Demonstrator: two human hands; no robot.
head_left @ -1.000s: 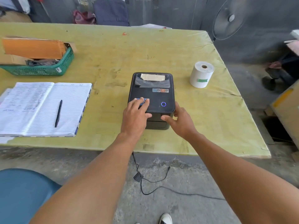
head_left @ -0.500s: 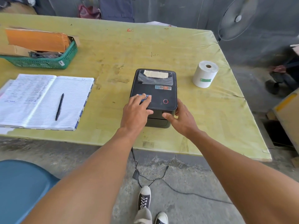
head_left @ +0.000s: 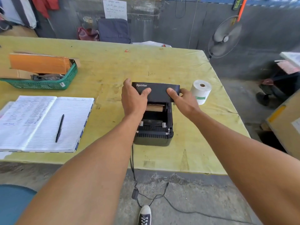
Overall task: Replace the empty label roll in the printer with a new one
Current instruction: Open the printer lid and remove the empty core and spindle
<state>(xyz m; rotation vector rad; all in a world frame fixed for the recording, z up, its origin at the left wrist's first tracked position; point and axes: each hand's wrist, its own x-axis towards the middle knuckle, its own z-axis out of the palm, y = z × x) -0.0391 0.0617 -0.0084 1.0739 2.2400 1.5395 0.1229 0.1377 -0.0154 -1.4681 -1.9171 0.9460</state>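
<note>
Raised since half a second ago: printer lid [head_left: 158,92], now upright, gripped by left hand [head_left: 134,99] and right hand [head_left: 182,101] at its two ends. Printer [head_left: 154,137] on yellow table [head_left: 186,143]; brown empty core [head_left: 154,108] exposed inside (bay open). New label roll [head_left: 201,90] stands just beside, right.

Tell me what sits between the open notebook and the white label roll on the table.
The printer, lid raised and held by both hands, seen in the head view.
</note>
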